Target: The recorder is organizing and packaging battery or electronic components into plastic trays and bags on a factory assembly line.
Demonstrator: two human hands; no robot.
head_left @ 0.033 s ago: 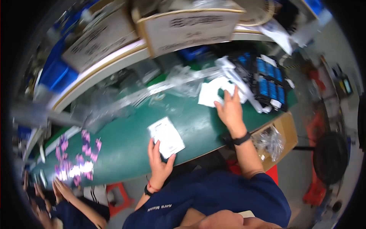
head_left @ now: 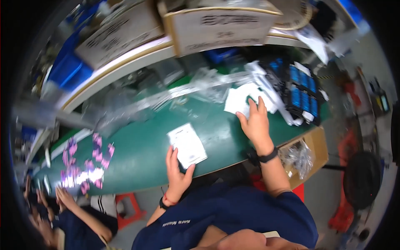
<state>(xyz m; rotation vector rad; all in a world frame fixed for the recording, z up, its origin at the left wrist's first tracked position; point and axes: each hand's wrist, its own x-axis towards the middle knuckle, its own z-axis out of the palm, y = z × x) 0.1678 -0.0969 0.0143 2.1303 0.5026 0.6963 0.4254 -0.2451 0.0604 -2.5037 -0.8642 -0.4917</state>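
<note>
Now left hand [head_left: 178, 180] at packet [head_left: 188, 143], right [head_left: 257, 128] near sheets [head_left: 238, 99]

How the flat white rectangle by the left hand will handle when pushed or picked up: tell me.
The white rectangle is probably fairly stiff, since its edges look straight. It seems unlikely to roll or tip, being low and flat on the green tabletop. It may slide easily, as the tabletop's sheen suggests a smooth surface.

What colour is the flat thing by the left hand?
The flat thing is mostly white; the head view shows it best.
</note>
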